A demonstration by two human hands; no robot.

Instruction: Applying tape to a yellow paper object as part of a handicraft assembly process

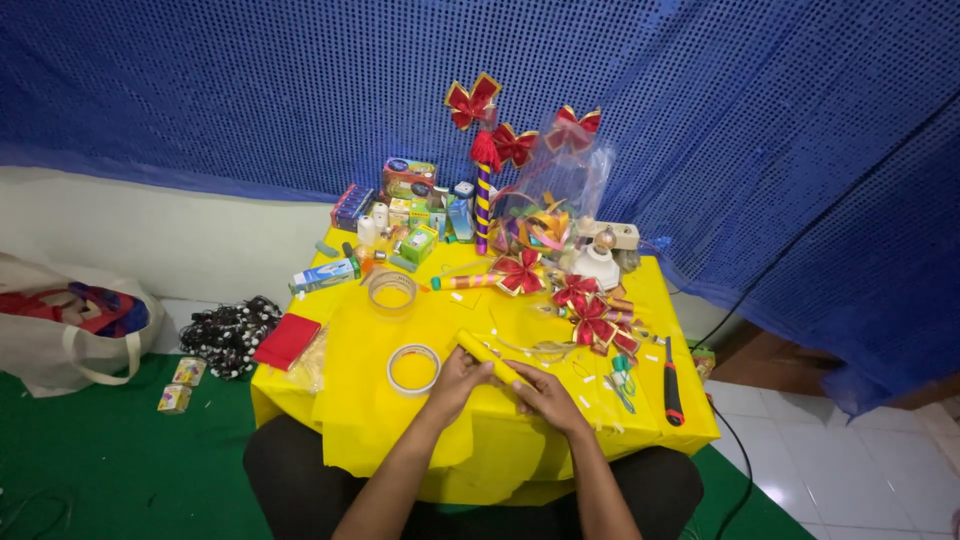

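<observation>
Table (360,420) wearing yellow cover, crowded with red bows (590,320), small boxes (415,215) at far edge, two tape rings (413,368), screwdriver (672,385) lying at right. Yellow roll (483,355) lying slantwise near front edge, between both hands. Likely light, stiff enough to hold shape, paper skin slippery, denting if squeezed; best gripped mid-length. Left hand (457,380) curling round roll's middle. Right hand (540,395) pressing fingers on near end, gripping.
</observation>
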